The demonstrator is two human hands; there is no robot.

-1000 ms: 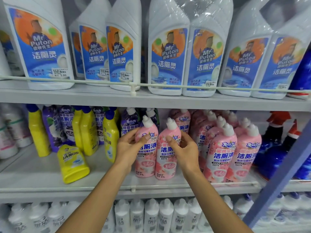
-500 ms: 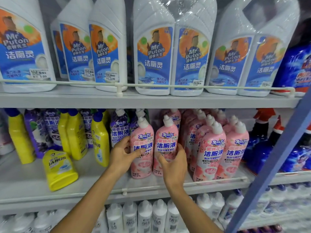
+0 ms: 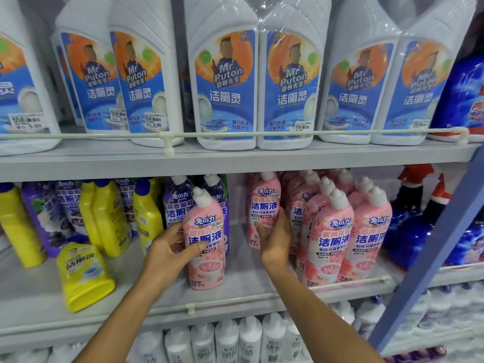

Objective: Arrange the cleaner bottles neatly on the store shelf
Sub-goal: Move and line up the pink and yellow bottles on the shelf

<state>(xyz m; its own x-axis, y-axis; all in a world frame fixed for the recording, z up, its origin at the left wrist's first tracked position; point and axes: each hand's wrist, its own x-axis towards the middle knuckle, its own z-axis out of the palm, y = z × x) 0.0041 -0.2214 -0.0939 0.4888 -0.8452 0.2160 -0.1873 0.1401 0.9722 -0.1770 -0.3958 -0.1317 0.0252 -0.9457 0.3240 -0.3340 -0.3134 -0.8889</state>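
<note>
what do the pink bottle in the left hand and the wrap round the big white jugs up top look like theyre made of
Pink bottle: probably plastic under a glossy printed sleeve, with a soft sheen and a white moulded cap.
Wrap round the white jugs: thin clear plastic film, judging by its wrinkles and bright glare streaks.
The jugs themselves look like matte opaque plastic.

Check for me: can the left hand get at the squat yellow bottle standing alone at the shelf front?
Probably yes. The squat yellow bottle stands alone with nothing before it, but the left hand must first release the pink bottle.
</note>
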